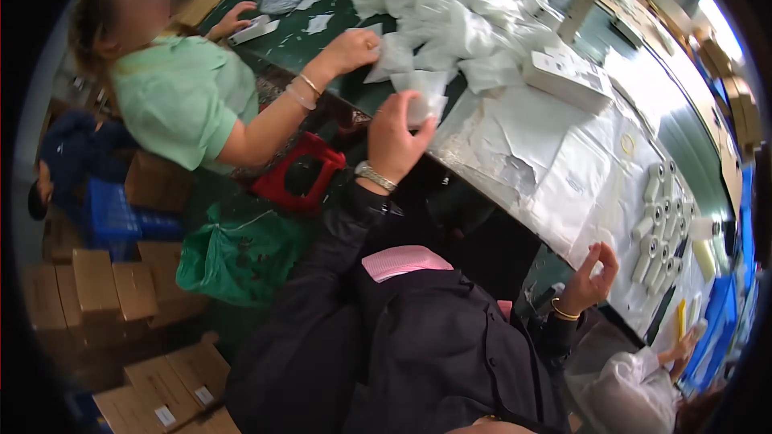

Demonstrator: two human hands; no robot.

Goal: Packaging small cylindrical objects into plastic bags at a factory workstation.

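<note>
My left hand (396,143), with a metal watch band at its wrist, grips a white plastic pouch (426,90) at the table's front edge. The pouch lies beside a big heap of similar translucent white bags (474,28). Low over the front edge at the right, my right hand (589,280) has its thumb and fingers brought together in a pinch. Whatever those fingers hold, if anything, is too small to make out. A flat stack of white bags (569,181) lies on the table between my hands.
A co-worker in a green shirt (181,96) handles bags at the left. A white box (569,80) stands past the heap. Several white devices (661,221) lie in rows at the right. A red stool (301,181), green bag (241,261) and cartons (96,281) are lower left.
</note>
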